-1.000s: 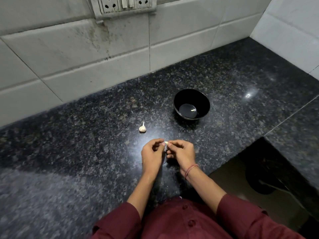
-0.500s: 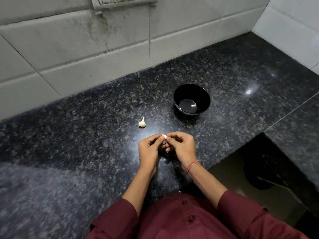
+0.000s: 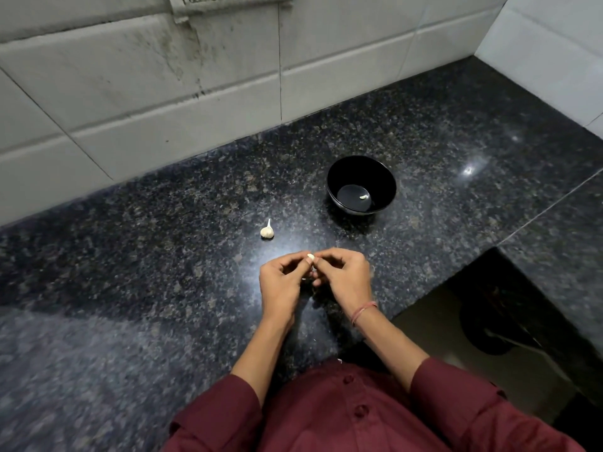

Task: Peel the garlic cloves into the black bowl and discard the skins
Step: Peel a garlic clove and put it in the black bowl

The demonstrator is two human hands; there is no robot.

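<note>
A garlic clove (image 3: pixel 310 256) sits just below the middle of the frame, held above the counter (image 3: pixel 156 262) between the fingertips of both hands. The left hand (image 3: pixel 281 283) and the right hand (image 3: pixel 346 279) meet at it with curled fingers, and the grip of each is clamped on the clove, thumb against forefinger. Only the pale top of the clove shows, because the fingers hide the rest.

The black bowl (image 3: pixel 385 177) stands upright on the counter above and to the right of the hands, well apart from them, with nothing between. One peeled clove (image 3: pixel 363 197) lies on its flat bottom. A small garlic bulb (image 3: pixel 267 231) with its stalk pointing up rests on the counter to the upper left of the hands, apart from hands and bowl alike.

A red thread band (image 3: pixel 363 312) circles the right wrist, and maroon sleeves and a buttoned shirt (image 3: pixel 346 419) fill the bottom of the frame. A stained, pale tiled wall (image 3: pixel 146 102) runs across the top, with the lower edge of a switch plate (image 3: pixel 228 3) at the upper edge. At the lower right the counter ends above a darker space, where a black shape (image 3: pixel 489 334) is too dim to identify.
</note>
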